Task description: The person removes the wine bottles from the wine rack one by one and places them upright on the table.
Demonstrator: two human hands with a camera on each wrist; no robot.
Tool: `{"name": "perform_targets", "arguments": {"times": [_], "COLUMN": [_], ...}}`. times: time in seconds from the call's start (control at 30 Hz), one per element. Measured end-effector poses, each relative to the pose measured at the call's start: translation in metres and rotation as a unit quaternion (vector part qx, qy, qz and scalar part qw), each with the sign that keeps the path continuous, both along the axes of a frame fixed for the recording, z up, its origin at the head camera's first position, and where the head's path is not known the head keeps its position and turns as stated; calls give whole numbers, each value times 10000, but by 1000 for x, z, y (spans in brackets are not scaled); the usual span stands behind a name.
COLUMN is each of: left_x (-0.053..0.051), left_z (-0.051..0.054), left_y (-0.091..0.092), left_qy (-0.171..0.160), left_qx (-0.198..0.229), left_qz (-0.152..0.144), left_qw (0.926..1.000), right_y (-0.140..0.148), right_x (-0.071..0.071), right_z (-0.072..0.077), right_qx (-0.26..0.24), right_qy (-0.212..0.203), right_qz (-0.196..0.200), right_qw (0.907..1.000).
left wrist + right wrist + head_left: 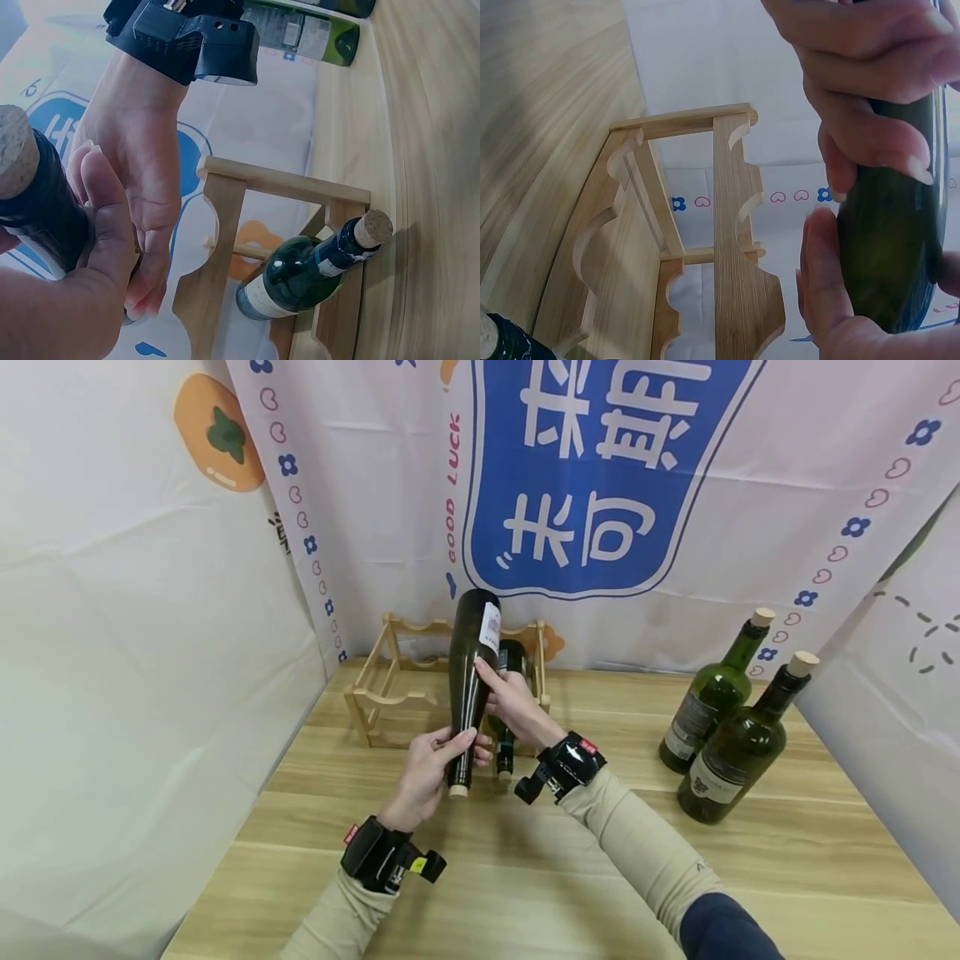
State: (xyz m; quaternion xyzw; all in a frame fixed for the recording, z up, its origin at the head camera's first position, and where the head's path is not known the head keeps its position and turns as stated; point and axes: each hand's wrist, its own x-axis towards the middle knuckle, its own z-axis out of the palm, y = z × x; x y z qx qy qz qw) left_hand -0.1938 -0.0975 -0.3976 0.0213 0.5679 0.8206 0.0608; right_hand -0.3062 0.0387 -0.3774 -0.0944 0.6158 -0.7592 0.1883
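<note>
A dark green wine bottle is held up in front of the wooden wine rack, its corked mouth toward me and its base pointing at the back. My left hand grips its neck near the cork. My right hand holds its body, thumb lying along the top side. Inside the rack's right slot lies another corked green bottle, partly covered by my right hand in the head view. The rack's left part shows no bottle.
Two corked green wine bottles, a nearer one and a farther one, stand on the wooden table at the right. A printed cloth hangs behind the rack. White cloth walls flank the table.
</note>
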Motion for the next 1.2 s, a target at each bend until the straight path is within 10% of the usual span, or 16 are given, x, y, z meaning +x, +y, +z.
{"name": "perform_targets", "arguments": {"times": [1.2], "left_x": [0], "left_z": [1], "left_y": [20], "left_qy": [-64], "left_qx": [-83], "left_qz": [-38], "left_qw": [9999], "right_y": [23], "right_x": [2], "right_z": [-3], "right_qx": [-53], "right_qy": [24], "right_qz": [-30], "right_qw": [10000]}}
